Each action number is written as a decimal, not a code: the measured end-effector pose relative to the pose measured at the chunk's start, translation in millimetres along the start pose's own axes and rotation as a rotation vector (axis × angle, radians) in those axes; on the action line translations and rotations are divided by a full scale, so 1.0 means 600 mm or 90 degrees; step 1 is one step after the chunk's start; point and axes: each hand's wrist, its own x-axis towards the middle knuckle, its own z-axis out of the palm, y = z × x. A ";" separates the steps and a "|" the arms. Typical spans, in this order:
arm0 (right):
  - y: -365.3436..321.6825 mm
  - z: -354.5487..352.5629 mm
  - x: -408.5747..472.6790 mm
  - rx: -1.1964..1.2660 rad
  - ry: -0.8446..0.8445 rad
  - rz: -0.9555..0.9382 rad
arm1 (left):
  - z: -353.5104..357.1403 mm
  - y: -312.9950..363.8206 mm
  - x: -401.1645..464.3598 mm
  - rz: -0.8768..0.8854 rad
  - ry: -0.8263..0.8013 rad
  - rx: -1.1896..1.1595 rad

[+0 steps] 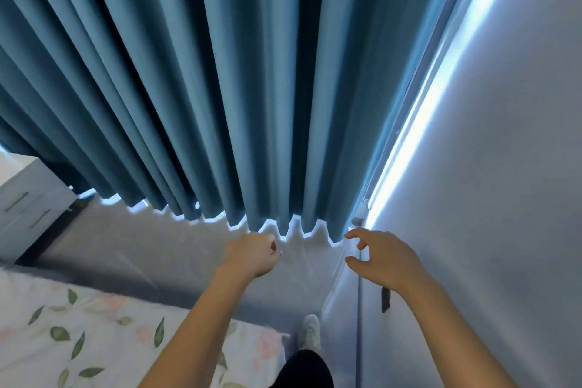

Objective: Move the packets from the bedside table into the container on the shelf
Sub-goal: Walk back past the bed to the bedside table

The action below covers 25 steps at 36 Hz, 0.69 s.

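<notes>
A white bedside table [23, 198] with drawer handles stands at the far left; its top is cut off by the frame edge and no packets show on it. No shelf or container is in view. My left hand [252, 253] is held out in front of me over the floor, fingers curled into a loose fist with nothing visible in it. My right hand [381, 257] is out at the same height near the wall, fingers spread and curved, holding nothing.
Long blue curtains [220, 88] hang ahead down to the grey floor [141, 246]. A bed with a floral cover [94, 334] lies at lower left. A white wall [504, 198] runs along the right. My foot [310, 329] stands in the narrow gap between bed and wall.
</notes>
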 end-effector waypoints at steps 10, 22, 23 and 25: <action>-0.049 -0.118 0.397 -0.096 0.027 -0.089 | -0.147 -0.087 0.307 -0.113 0.041 -0.030; -0.288 -0.169 0.727 -0.154 -0.015 -0.315 | -0.275 -0.297 0.468 -0.296 0.036 -0.009; -0.317 -0.168 0.751 -0.160 -0.024 -0.338 | -0.280 -0.317 0.474 -0.312 0.034 -0.014; -0.381 -0.165 0.801 -0.170 -0.042 -0.386 | -0.291 -0.360 0.484 -0.348 0.030 -0.027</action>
